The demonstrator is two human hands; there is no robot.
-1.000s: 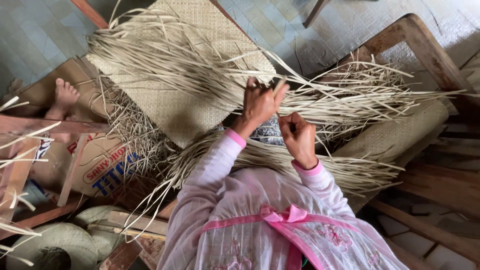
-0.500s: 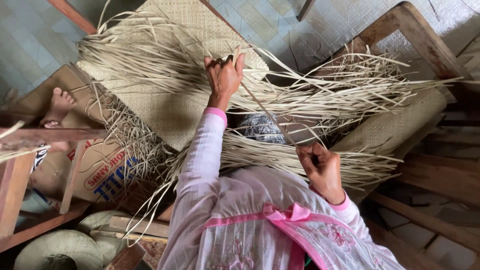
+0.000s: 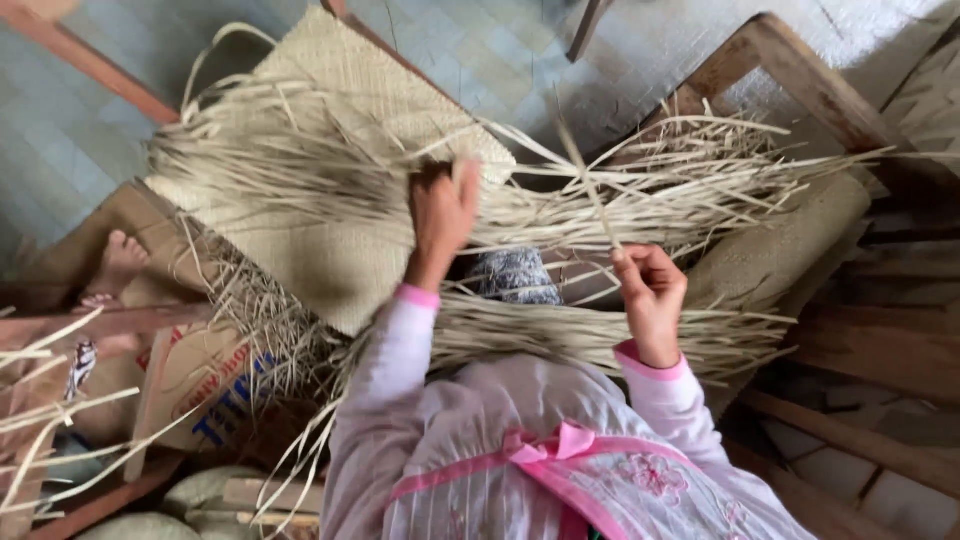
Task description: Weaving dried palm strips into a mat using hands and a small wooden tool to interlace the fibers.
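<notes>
Left hand (image 3: 441,215): stretched forward and up from a pink-cuffed sleeve, fingers spread and pressed into the loose straw strips (image 3: 300,165); it is blurred, so whether it pinches a strand cannot be told.

Right hand (image 3: 650,290): raised just right of centre, fingers clenched on a single strip (image 3: 590,190) that rises from the fist and leans toward the left hand.

Woven mat (image 3: 330,255): pale, fine-plaited panel lying to the left of the left hand and partly beneath it, one corner pointing away from the person; unwoven strips fan out from its edges on all sides.

Second bundle of strips (image 3: 560,335): lies crosswise below both hands, close against the person's lap.

Rolled mat (image 3: 780,250): to the right of the right hand, under the fanned strip ends.

Wooden frame (image 3: 800,85): beyond and to the right of the right hand, angled.

Cardboard box (image 3: 190,385): printed, lower left of the left hand, partly covered by straw.

Bare foot (image 3: 115,265): another person's, far left of the left hand, resting on cardboard.

Tiled floor (image 3: 90,160): grey-blue, beyond the mat.

Garment (image 3: 540,470): pale, with pink ribbon bow, below both hands.
</notes>
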